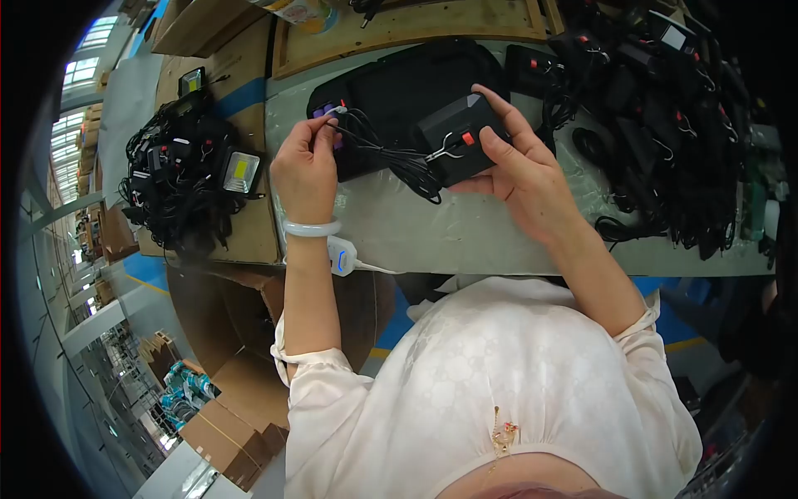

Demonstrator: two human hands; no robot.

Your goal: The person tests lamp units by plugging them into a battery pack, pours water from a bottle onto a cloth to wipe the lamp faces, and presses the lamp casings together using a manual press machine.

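My right hand grips a black box-shaped lamp housing, thumb on its face beside a small red switch. A bundled black cable hangs from the housing toward the left. Between thumb and forefinger, my left hand pinches a thin end of this cable, close to a pale connector with red and black leads. Purple battery cells show just behind those fingertips, partly covered. Both hands are above a large black padded case or mat on the table.
Piled black lamps with cables cover the table's right side. Another tangle of lamps sits on cardboard at the left. A white charger-like plug lies at the table's front edge. An open cardboard box stands below left.
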